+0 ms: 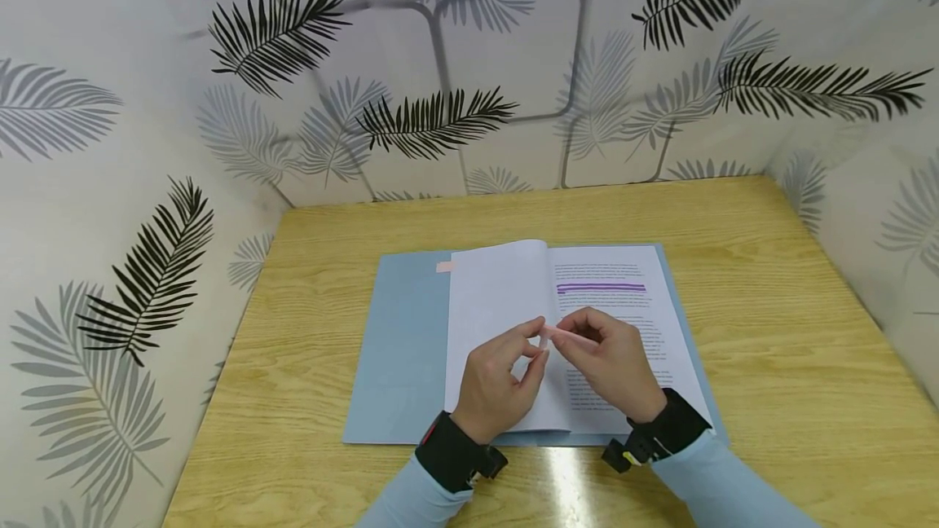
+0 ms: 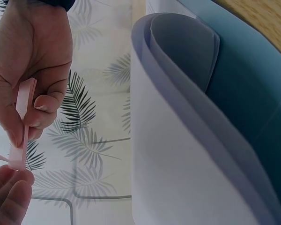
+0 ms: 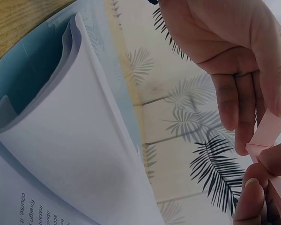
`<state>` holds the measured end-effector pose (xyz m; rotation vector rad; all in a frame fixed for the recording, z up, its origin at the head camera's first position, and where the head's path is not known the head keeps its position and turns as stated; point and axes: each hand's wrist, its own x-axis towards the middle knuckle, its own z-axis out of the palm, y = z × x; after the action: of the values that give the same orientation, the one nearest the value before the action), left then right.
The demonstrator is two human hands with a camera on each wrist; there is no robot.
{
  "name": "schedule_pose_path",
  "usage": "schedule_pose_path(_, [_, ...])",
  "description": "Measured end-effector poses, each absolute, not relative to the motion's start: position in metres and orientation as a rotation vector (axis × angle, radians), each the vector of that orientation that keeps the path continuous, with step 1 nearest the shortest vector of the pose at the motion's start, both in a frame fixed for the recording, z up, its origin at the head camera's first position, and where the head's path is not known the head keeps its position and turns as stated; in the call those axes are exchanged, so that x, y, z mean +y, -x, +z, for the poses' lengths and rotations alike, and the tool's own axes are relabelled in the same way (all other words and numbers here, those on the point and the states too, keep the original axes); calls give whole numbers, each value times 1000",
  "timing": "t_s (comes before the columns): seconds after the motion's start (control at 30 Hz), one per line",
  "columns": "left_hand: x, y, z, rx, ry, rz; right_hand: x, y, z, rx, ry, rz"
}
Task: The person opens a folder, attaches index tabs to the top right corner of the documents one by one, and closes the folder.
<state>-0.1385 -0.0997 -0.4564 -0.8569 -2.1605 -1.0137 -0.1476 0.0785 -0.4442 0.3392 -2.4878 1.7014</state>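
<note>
Above the open booklet, my right hand [image 1: 616, 361] pinches a narrow pad of pink sticky notes [image 1: 579, 339] between thumb and fingers. In the left wrist view the pad [image 2: 25, 101] runs back toward the right palm. My left hand [image 1: 495, 385] pinches the end of a pink strip [image 1: 544, 339] between its index finger and thumb. The right wrist view shows this strip [image 3: 269, 129] bent away from the pad at a crease. Fingers hide part of the pad. Under the hands lie a blank white page [image 1: 499, 308] and a printed page [image 1: 601, 267].
The booklet's blue cover [image 1: 403, 349] lies flat on the wooden table [image 1: 293, 308]. A small pink tab [image 1: 444, 266] sticks out at the blank page's upper left edge. Purple highlighting [image 1: 601, 288] marks lines on the printed page. Leaf-patterned cloth [image 1: 499, 63] stands behind and beside the table.
</note>
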Motion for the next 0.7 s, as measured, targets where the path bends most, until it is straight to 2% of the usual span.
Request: schedule_pose_path(0.7, [-107,136,-458,-2138,801,-1071,89,149,-449,-2497,-348,1673])
